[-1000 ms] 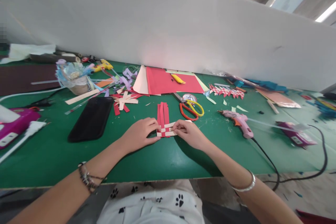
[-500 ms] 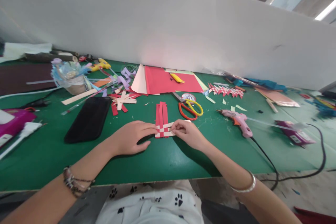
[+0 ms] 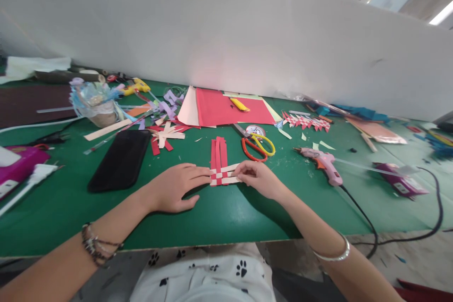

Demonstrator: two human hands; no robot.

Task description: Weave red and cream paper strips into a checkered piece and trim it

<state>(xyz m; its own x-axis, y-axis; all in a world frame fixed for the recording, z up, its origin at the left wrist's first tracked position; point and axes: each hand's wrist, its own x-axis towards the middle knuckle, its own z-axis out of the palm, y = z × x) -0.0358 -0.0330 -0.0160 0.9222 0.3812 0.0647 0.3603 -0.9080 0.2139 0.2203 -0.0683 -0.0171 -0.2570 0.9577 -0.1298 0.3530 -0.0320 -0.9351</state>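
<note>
Red and cream paper strips form a small woven piece [image 3: 218,175] on the green table, the red strips [image 3: 220,148] pointing away from me and the cream ones sideways. My left hand [image 3: 177,186] lies flat on its left side, fingers stretched out and fingertips on the woven edge, thumb apart. With thumb and fingers together, my right hand [image 3: 260,179] pinches the cream paper strips [image 3: 230,168] at their right ends; which strips exactly is partly hidden by the fingers. Just beyond it lie scissors [image 3: 260,147] with red and yellow handles.
A black phone [image 3: 119,163] lies left of my left hand. Behind are red paper sheets [image 3: 219,111] with a yellow cutter [image 3: 239,104]. A pink glue gun [image 3: 322,163] with its cord rests at right. Paper scraps [image 3: 164,134] and a woven strip [image 3: 307,121] lie further back.
My right hand has shifted slightly right along the cream strips, and its fingers have moved away from the weave. My left thumb has drawn back a little from the woven piece.
</note>
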